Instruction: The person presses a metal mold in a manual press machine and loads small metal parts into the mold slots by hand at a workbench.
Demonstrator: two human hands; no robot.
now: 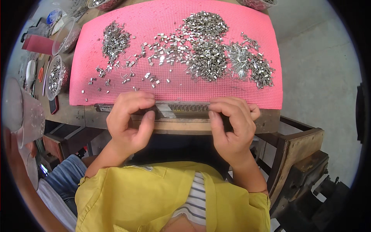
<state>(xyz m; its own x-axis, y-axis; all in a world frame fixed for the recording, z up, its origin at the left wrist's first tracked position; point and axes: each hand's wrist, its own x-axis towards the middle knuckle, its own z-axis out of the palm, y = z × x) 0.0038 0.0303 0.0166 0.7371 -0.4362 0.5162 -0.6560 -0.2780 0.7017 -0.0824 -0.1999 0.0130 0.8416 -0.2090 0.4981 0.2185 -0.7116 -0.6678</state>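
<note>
A long, narrow metal bar (191, 108) lies along the near edge of a pink textured mat (135, 86), with a row of small slots or pieces along it and a clear strip over its top. My left hand (131, 120) curls over the bar's left part, fingertips on its far side and thumb on the near side. Further right, my right hand (234, 121) grips it the same way. Beyond the bar, many small silvery metal pieces (208, 58) are heaped on the mat. Thin pin-like pieces (239, 60) lie on the right, and a smaller pile (115, 41) on the left.
Clear tubs of metal pieces (57, 77) stand left of the mat, near a red-edged dark object (54, 105). At far left, another person's arm (23, 181) is beside a clear plastic container (33, 116). A wooden frame (299, 149) stands at lower right.
</note>
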